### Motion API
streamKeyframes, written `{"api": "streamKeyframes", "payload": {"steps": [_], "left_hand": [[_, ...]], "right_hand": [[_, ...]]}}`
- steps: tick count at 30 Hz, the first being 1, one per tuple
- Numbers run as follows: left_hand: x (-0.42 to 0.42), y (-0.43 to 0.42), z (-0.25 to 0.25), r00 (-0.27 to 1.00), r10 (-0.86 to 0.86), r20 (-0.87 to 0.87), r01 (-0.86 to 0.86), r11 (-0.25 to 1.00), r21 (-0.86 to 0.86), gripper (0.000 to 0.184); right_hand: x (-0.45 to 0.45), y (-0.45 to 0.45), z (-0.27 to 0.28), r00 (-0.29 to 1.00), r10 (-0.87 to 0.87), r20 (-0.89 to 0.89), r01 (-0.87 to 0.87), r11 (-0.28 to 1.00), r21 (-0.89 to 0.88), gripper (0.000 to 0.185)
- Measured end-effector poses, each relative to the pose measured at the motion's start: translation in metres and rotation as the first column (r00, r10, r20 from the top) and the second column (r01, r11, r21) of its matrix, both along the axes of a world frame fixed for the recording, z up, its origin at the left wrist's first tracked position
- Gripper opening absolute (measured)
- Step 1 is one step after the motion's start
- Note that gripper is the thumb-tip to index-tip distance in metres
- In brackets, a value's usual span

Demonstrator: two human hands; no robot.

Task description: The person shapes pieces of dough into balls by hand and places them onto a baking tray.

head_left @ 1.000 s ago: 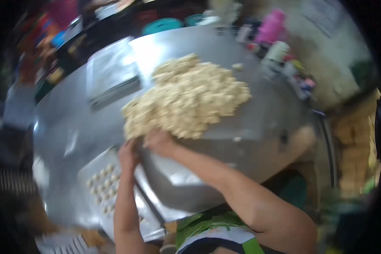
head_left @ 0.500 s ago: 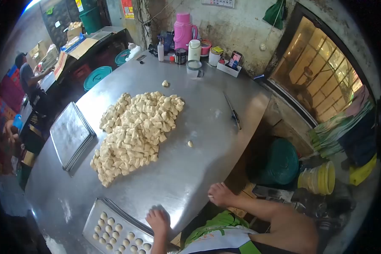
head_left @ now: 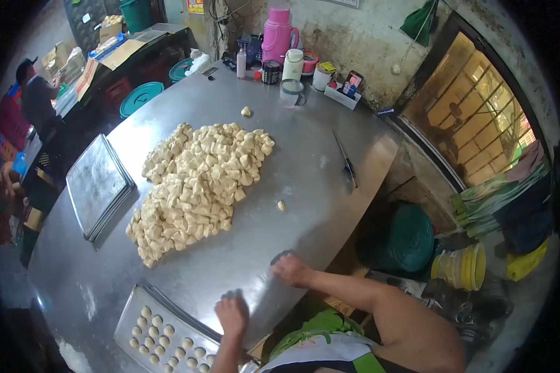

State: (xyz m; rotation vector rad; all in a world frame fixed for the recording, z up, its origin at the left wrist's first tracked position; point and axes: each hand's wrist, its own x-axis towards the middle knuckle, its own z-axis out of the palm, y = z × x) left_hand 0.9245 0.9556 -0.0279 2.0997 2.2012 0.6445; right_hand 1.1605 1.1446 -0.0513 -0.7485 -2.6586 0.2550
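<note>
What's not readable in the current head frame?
- Head view, palm side of the left hand and right hand: hidden by their backs; can't tell whether either holds anything.
- Head view, near end of the dough-ball tray: cut off by the bottom edge.
- Head view, inside of the dough heap: covered by its outer pieces.
- Head view, phone screen details: too small.

head cam, sole view | head-worn, above the shiny grey metal table (head_left: pixel 311 155) | faces forward and down, wide fisheye | closest: wearer's green-and-white clothing (head_left: pixel 326 332), bottom edge | farther: stained pale wall (head_left: pixel 361 40), top
</note>
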Motion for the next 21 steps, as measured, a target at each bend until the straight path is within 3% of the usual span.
{"api": "streamKeyframes", "payload": {"steps": [2, 4, 5, 7, 8, 10, 11, 12, 13, 15, 16, 17, 21], "left_hand": [[-0.023, 0.024, -0.003, 0.997, 0.073, -0.026, -0.073, 0.997, -0.019, 0.026], [-0.033, 0.087, 0.007, 0.977, 0.215, 0.012, -0.215, 0.977, -0.012, 0.023], [-0.031, 0.114, 0.008, 0.975, 0.223, 0.015, -0.223, 0.974, -0.025, 0.023], [-0.023, 0.148, 0.010, 0.917, 0.340, 0.207, -0.341, 0.940, -0.033, 0.020], [-0.015, 0.144, 0.012, 0.917, 0.345, 0.202, -0.345, 0.938, -0.036, 0.020], [0.006, 0.122, 0.015, 0.942, 0.208, 0.262, -0.112, 0.935, -0.336, 0.026], [0.011, 0.094, 0.004, 0.966, 0.131, 0.224, -0.086, 0.976, -0.200, 0.029], [0.017, 0.065, -0.006, 0.982, 0.058, 0.177, -0.047, 0.996, -0.070, 0.031], [0.012, 0.053, 0.002, 0.982, 0.059, 0.178, -0.046, 0.996, -0.077, 0.031], [-0.018, 0.034, 0.018, 0.990, 0.118, 0.074, -0.107, 0.984, -0.142, 0.036], [-0.038, 0.043, 0.000, 0.979, 0.199, 0.047, -0.188, 0.965, -0.181, 0.033], [-0.048, 0.066, 0.003, 0.961, 0.277, 0.015, -0.268, 0.939, -0.218, 0.031], [-0.060, 0.156, 0.005, 0.925, 0.369, 0.087, -0.377, 0.920, 0.108, 0.020]], "right_hand": [[-0.008, 0.025, -0.002, 0.999, 0.018, 0.048, -0.018, 1.000, 0.001, 0.017], [-0.059, 0.063, 0.015, 0.988, -0.078, -0.132, 0.086, 0.995, 0.060, 0.017], [-0.082, 0.073, 0.016, 0.990, -0.070, -0.125, 0.077, 0.996, 0.048, 0.017], [-0.116, 0.077, 0.022, 0.973, -0.201, -0.110, 0.185, 0.973, -0.140, 0.016], [-0.115, 0.066, 0.024, 0.974, -0.197, -0.113, 0.180, 0.973, -0.145, 0.016], [-0.111, 0.036, 0.025, 0.998, -0.062, 0.013, 0.062, 0.906, -0.419, 0.020], [-0.094, 0.034, 0.019, 0.998, -0.059, 0.007, 0.057, 0.908, -0.415, 0.020], [-0.063, 0.032, 0.007, 0.991, 0.111, -0.079, -0.128, 0.956, -0.263, 0.020], [-0.049, 0.033, 0.008, 0.949, 0.286, -0.134, -0.299, 0.949, -0.095, 0.022], [-0.048, 0.065, 0.006, 0.974, 0.215, -0.075, -0.217, 0.976, -0.016, 0.022], [-0.049, 0.084, 0.008, 0.990, 0.142, -0.023, -0.140, 0.988, 0.071, 0.022], [-0.069, 0.095, 0.008, 0.990, 0.117, -0.078, -0.115, 0.993, 0.036, 0.020], [-0.143, 0.102, 0.024, 0.988, -0.033, -0.150, 0.025, 0.998, -0.053, 0.020]]}}
